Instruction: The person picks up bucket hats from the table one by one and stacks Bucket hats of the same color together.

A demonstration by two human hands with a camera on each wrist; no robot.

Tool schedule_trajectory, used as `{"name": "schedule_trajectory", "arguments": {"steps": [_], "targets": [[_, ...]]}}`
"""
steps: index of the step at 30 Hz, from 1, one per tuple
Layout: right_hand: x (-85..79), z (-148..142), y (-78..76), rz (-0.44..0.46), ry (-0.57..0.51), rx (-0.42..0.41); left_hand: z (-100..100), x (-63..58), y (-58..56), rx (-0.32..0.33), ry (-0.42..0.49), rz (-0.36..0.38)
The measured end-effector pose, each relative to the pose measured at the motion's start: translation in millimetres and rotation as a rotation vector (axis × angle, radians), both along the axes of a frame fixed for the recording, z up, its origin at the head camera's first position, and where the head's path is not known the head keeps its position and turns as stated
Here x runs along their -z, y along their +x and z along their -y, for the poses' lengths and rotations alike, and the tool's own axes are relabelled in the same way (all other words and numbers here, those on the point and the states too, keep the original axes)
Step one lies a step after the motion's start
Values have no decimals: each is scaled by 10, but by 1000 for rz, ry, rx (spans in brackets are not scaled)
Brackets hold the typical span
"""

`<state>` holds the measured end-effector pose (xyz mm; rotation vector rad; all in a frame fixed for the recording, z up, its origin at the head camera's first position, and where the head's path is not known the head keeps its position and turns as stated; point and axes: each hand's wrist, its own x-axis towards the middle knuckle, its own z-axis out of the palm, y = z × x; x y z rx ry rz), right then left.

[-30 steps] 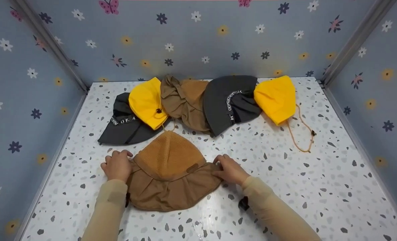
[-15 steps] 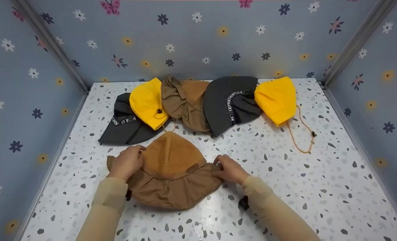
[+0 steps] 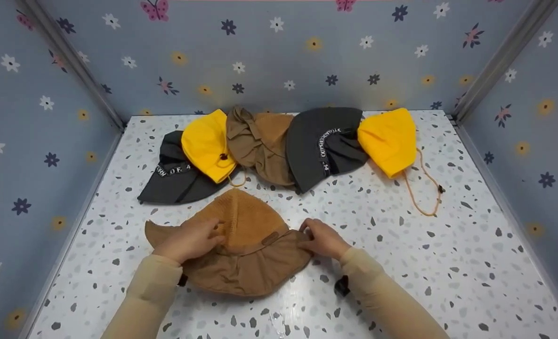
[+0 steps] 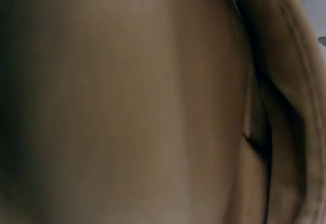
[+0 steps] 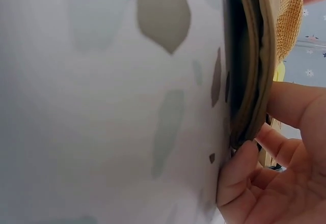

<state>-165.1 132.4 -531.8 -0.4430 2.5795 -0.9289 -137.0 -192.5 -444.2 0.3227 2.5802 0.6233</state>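
A brown sun hat (image 3: 255, 270) with a mustard knitted crown and a wide cloth brim lies folded flat before me. My left hand (image 3: 187, 242) lies over its left side, fingers relaxed and touching the knitted crown. Left of that hand a corner of brim sticks up. With thumb and fingers, my right hand (image 3: 325, 239) pinches the brim's right end. Close up in the right wrist view, the fingers (image 5: 239, 170) meet the doubled brim edge (image 5: 257, 71). Blurred brown cloth (image 4: 214, 107) fills most of the left wrist view, where no fingers can be made out.
Behind lies an overlapping row: a black hat (image 3: 180, 183), a yellow hat (image 3: 206, 146), another brown hat (image 3: 264, 150), a second black hat (image 3: 323, 146) and a second yellow hat (image 3: 389, 141) with a cord (image 3: 420, 207). Flowered panels enclose the speckled table (image 3: 424, 268).
My left hand has moved right from the hat's left brim edge onto the crown. The left brim corner now sticks out beside it. The right hand keeps its place.
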Motion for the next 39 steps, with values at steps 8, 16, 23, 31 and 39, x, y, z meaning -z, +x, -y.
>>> {"name": "schedule_trajectory", "arguments": {"steps": [8,16,23,31,39], "targets": [[32,-1,-50,19,-4,21,7,178,99,62,6,26],[21,-17,-55,0,-17,42,47,375,165,67,31,133],[23,-26,-66,0,-17,46,12,463,209,89,11,105],[42,-9,-63,11,-29,46,-42,531,260,72,-42,16],[55,-25,-57,-3,-48,30,-65,636,281,65,-46,-39]]}}
